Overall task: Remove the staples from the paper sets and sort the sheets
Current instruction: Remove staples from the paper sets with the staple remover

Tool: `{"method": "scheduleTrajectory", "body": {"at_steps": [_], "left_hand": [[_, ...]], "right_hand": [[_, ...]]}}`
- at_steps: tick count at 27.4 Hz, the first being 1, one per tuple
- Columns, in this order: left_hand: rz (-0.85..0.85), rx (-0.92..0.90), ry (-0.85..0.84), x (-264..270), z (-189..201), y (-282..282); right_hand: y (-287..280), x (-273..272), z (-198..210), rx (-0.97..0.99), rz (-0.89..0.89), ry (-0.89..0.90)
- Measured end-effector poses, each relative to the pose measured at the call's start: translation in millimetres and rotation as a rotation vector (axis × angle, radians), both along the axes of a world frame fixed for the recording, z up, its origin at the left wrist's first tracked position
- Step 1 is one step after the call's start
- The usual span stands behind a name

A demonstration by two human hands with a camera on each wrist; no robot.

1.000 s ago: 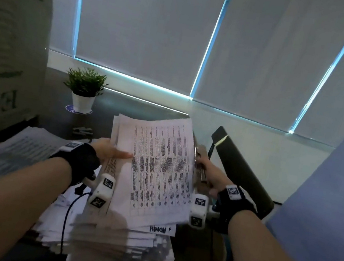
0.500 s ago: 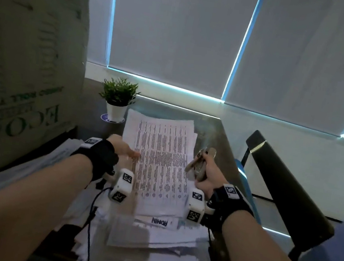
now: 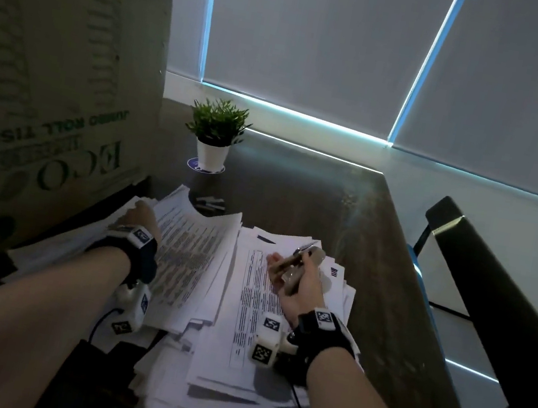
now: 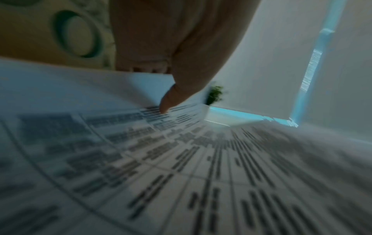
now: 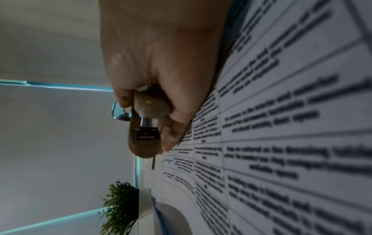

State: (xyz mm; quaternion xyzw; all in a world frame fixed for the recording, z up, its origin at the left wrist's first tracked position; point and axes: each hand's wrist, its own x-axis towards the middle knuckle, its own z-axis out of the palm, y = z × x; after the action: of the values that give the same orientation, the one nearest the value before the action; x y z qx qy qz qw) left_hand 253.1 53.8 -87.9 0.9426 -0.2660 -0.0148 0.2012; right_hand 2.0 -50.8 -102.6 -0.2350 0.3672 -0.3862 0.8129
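We find the sorting step in hand. The left hand (image 3: pixel 142 220) lies at about 10 o'clock from the centre of the table (image 3: pixel 380 229), on the left-hand pile of sheets (image 3: pixel 190 262). In the left wrist view its thumb (image 4: pixel 171 98) presses down on a printed sheet (image 4: pixel 181 167) whose far edge curls upward; the other fingers are hidden behind the paper, so we cannot tell how they lie. We judge that the sheet is being laid onto this pile.

The right hand (image 3: pixel 297 280) sits at about 3 o'clock from the left one, over the right-hand pile of paper sets (image 3: pixel 253 308). Its fingers (image 5: pixel 173 132) are curled round a staple remover (image 5: pixel 144 127), with the metal tip pointing away toward 12 o'clock. The tool is not engaged with any staple that we can see.

A potted plant (image 3: pixel 216 134) stands at 12 o'clock beyond the piles, and a cardboard box (image 3: pixel 60 62) stands just beside the left pile at 9 o'clock.

The next move, in our judgement, calls for the left hand to let go of the sheet and steady the top set on the right pile, so that the tool can reach its stapled corner. We cannot make out that corner here.
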Motion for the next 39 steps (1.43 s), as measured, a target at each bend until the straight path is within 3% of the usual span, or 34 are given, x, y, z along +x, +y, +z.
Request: {"method": "scheduleTrajectory", "body": {"at_steps": [2,3,7,9,11,14,16,20,23,26,28,31,34,37,39], "left_hand": [[-0.011,-0.017,-0.155,-10.5,0.1,-14.2],[-0.098,-0.023,-0.199,-18.9,2.2,-26.9],[-0.724,-0.127,-0.037,-81.0,29.4,-65.4],[-0.874,0.007,0.070,-106.3,25.6,-74.7],[-0.847,0.235,0.023,-112.4,10.1,-80.5],[-0.687,0.403,0.048,-94.8,-6.3,-76.4],[-0.688,0.390,0.036,-86.2,-7.2,-77.0],[-0.739,0.343,-0.153,-99.3,5.8,-90.1],[-0.632,0.213,-0.053,-99.7,13.3,-96.4],[-0.672,0.125,0.092,-94.1,22.4,-97.2],[-0.735,0.096,0.182,-96.4,24.8,-96.4],[-0.801,0.092,0.245,-112.3,24.9,-86.7],[-0.802,0.035,0.343,-117.3,7.5,-81.2],[-0.767,-0.025,0.574,-116.3,-2.8,-73.3],[-0.714,-0.028,0.658,-116.5,-2.9,-70.2]], "right_hand": [[-2.6,-1.8,-3.7,0.017,-0.032,-0.062],[-5.2,-1.6,-5.7,0.018,-0.040,-0.073],[-7.9,-1.3,-12.7,0.011,-0.107,-0.180],[-8.5,-6.2,-15.4,0.027,-0.149,-0.278],[-10.2,-13.2,-20.2,0.027,-0.172,-0.364],[-14.4,-19.7,-23.1,0.006,-0.174,-0.407],[-16.7,-19.8,-22.5,0.001,-0.159,-0.415],[-14.8,-18.0,-20.8,0.040,-0.161,-0.385],[-12.4,-22.1,-13.0,0.033,-0.164,-0.327],[-21.6,-33.6,-2.1,-0.021,-0.169,-0.225],[-32.3,-42.0,9.2,-0.117,-0.146,-0.104],[-42.2,-48.3,28.8,-0.394,-0.026,0.229],[-39.0,-48.5,43.9,-0.745,0.296,0.698],[-36.9,-47.5,41.6,-1.101,0.682,1.348],[-33.1,-47.8,33.9,-1.204,0.800,1.510]]}}
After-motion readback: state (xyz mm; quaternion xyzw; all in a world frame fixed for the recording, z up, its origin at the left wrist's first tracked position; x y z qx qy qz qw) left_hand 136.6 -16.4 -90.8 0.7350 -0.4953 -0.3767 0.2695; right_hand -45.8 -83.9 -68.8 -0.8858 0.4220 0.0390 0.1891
